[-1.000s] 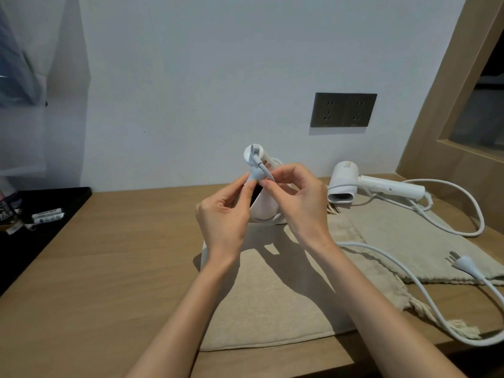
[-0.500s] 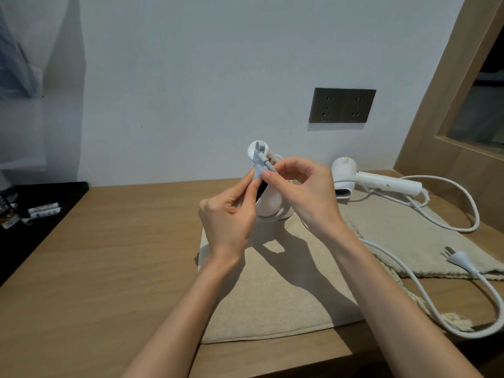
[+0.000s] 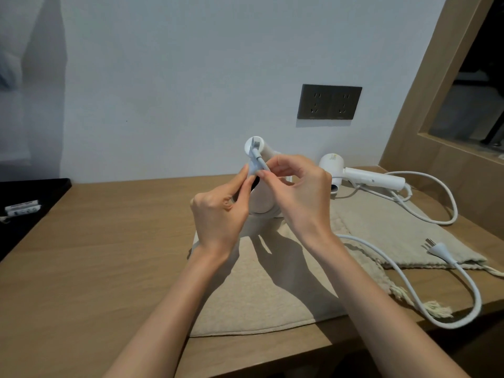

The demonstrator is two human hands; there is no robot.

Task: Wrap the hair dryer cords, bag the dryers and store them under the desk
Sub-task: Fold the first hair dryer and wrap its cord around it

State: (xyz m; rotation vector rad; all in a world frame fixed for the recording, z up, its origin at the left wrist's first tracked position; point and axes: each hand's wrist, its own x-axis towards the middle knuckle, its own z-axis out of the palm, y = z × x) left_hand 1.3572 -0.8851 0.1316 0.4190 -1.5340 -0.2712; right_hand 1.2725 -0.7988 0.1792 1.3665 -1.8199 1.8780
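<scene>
Left hand [image 3: 218, 214], right hand [image 3: 302, 197] barely moved, pinching cord [image 3: 260, 163]; dryer [image 3: 260, 199] half hidden.

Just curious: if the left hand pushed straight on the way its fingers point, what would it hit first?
The left hand pinches the cord of the held dryer, so that comes first; behind it, probably the wall.

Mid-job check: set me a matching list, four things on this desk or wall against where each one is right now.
Things: 1 held hair dryer; 2 second hair dryer; 3 plug; 4 wall socket.
Places: A loose on the right bag, towards its front; B on the wall, nothing plugged in; C between left hand and right hand, both pinching its cord; D lying at the back, near the wall.
Pairs: 1-C; 2-D; 3-A; 4-B.
</scene>
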